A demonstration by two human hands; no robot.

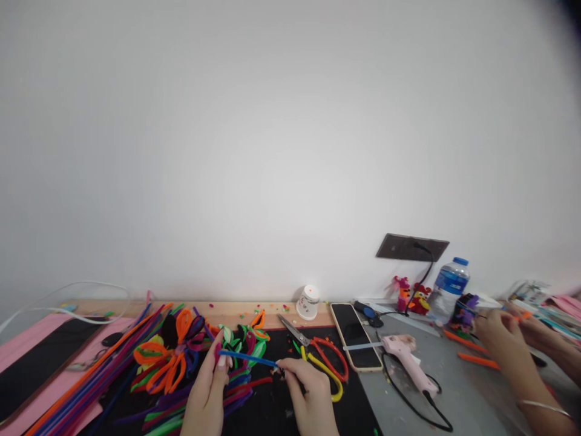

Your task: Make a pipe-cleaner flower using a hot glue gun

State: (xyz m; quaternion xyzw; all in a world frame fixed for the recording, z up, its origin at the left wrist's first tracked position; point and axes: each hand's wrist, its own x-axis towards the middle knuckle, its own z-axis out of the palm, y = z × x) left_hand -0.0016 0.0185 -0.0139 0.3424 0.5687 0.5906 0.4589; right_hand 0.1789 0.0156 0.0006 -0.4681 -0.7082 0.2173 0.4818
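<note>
A blue pipe cleaner [249, 358] is stretched between my two hands above a black mat. My left hand [207, 387] pinches its left end, with a bit of magenta showing at the fingertips. Closed on the other end is my right hand [308, 387], with something small and dark at its fingertips that I cannot make out. Behind the pipe cleaner lie green and white looped pipe cleaners [258, 351]. An orange looped pipe-cleaner flower [179, 357] rests left of my left hand. Scissors [336, 358] with red and yellow handles lie open beyond my right hand.
Long pipe cleaners [93, 375] lie at left beside a pink-edged black board [45, 369]. A paper cup [308, 303], a phone [356, 336], a pink glue gun [411, 363] with its cord and a water bottle [450, 287] stand or lie rightward. Another person's hands [503, 339] work at far right.
</note>
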